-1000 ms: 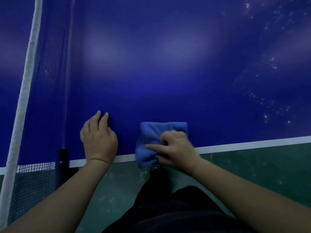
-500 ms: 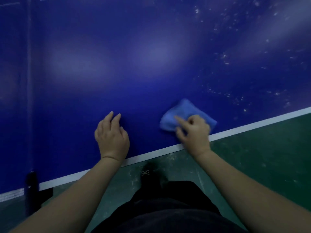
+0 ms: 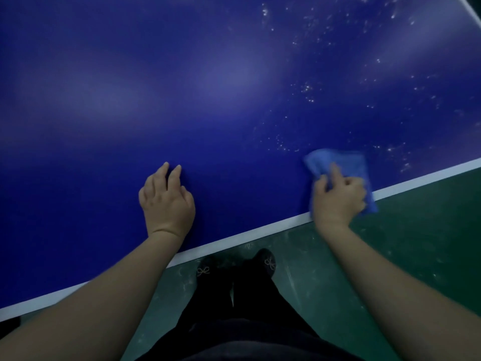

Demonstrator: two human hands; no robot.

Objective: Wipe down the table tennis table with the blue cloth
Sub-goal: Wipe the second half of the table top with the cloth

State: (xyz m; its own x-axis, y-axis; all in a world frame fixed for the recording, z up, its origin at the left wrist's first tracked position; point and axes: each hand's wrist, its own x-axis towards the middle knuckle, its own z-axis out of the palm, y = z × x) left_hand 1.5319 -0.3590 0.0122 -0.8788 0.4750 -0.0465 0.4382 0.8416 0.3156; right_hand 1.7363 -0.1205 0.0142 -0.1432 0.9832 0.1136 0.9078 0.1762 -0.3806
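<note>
**Blue cloth bunched at the near edge, specks lying beyond it**

From my remote seat I see the soft, crumpled blue cloth lying on the dark blue, glossy table tennis bench, right at its white painted edge line. One corner spills past that line over the green floor. The right hand grips it from above: the fingers are curled into the folds and the forefinger is laid out along the fabric. I take this to be a hold that lets the palm bear down while the cloth is pushed along, without the cloth slipping free.

The left hand grasps nothing. It rests flat on the bare bench well to the left of the cloth, fingers straight and close together. I read this as a prop that takes the person's weight as they lean over the edge to reach. Dark shoes stand close under the rim, which fits that lean.

Scattered white specks dot the surface beyond and to the right of the cloth, up toward the far corner, while the surface around the left hand looks clean. My judgement is that the wiping is partway through and the speckled right-hand stretch is what remains.
</note>
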